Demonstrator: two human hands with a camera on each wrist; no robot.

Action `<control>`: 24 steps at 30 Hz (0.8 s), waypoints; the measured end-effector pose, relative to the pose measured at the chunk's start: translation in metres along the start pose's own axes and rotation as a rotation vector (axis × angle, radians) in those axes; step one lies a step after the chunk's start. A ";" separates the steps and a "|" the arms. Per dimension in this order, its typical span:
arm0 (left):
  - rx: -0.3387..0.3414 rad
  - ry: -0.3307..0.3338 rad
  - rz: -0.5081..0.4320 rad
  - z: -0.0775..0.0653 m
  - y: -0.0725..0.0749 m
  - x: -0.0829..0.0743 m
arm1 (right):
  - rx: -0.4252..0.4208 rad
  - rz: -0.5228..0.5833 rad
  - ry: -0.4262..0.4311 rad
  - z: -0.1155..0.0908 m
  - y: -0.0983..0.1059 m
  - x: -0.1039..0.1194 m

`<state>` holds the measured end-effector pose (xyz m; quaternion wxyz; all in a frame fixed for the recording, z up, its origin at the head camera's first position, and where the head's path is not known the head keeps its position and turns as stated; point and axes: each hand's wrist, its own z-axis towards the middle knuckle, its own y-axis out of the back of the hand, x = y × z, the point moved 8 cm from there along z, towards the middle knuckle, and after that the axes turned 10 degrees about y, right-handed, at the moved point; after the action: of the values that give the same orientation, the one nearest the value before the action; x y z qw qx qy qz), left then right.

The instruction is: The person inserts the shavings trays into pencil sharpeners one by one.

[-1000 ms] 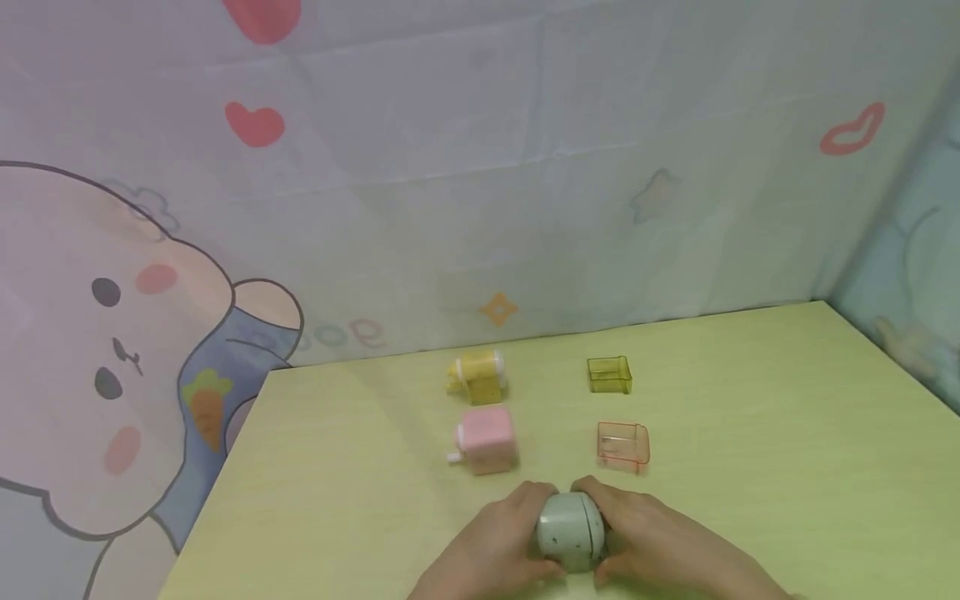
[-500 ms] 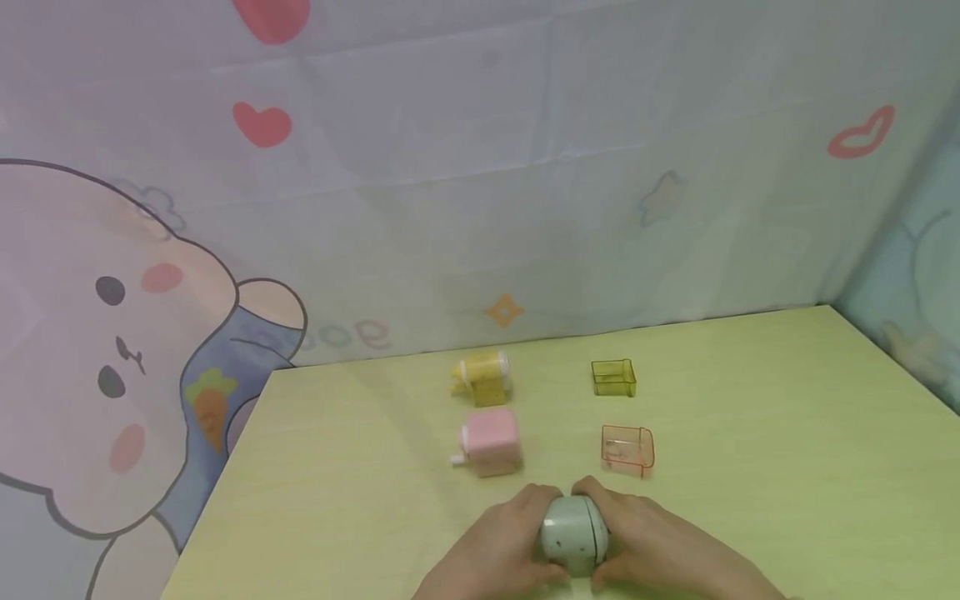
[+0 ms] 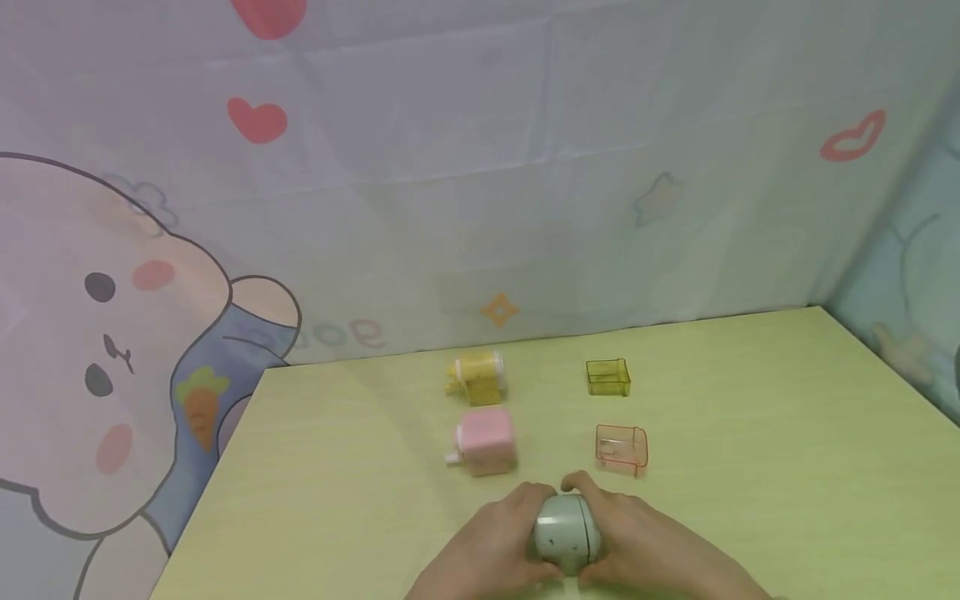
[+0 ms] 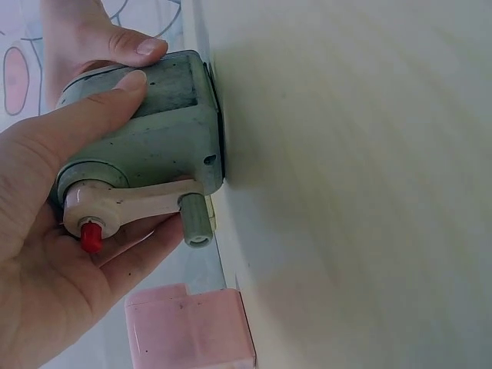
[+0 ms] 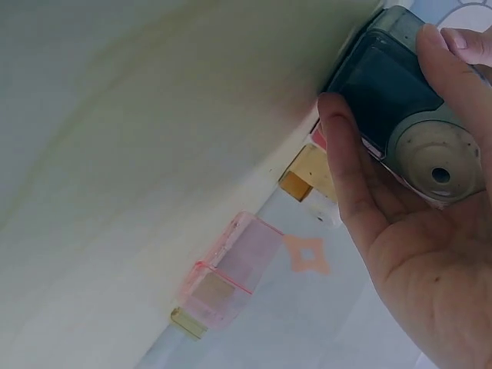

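Observation:
A grey-green crank pencil sharpener [image 3: 564, 533] is held between both hands close over the table at its near side. My left hand [image 3: 495, 542] grips the crank side, its thumb across the top in the left wrist view and its fingers passing behind the crank arm [image 4: 150, 201]. A red knob [image 4: 91, 237] sits at the crank's hub. From the opposite side my right hand [image 3: 645, 533] grips the sharpener, thumb and fingers at its edges. The round front face [image 5: 430, 154] with a small dark hole shows in the right wrist view, towards the right palm.
Beyond the hands lie a pink crank sharpener [image 3: 486, 440] and a yellow one [image 3: 480, 377] behind it. To their right are a clear pink shavings tray [image 3: 621, 454] and a clear yellow tray [image 3: 608, 387]. A printed cloth [image 3: 450, 167] hangs along the table's back edge.
Both hands keep their grip on the pencil sharpener. The right index finger now stands slightly off the top edge. The whole head view shifts a little.

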<state>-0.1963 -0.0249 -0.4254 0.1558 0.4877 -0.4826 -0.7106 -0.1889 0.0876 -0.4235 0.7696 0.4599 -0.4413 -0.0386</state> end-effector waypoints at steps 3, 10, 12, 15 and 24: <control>-0.008 0.001 0.004 0.000 0.001 -0.001 | -0.001 -0.003 0.012 0.000 0.000 0.001; -0.007 0.003 0.004 0.000 -0.001 0.000 | 0.034 0.041 0.003 -0.002 -0.001 0.001; -0.002 0.008 -0.007 0.001 -0.001 0.000 | 0.047 0.031 0.010 -0.001 0.000 0.001; 0.010 0.018 -0.016 0.002 -0.001 0.001 | 0.057 0.008 0.026 0.000 0.001 0.001; 0.038 0.054 0.001 0.001 0.001 0.004 | 0.030 -0.027 0.032 -0.003 0.007 0.006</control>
<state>-0.1992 -0.0276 -0.4268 0.1598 0.5091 -0.4920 -0.6879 -0.1852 0.0912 -0.4148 0.7690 0.4776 -0.4234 -0.0352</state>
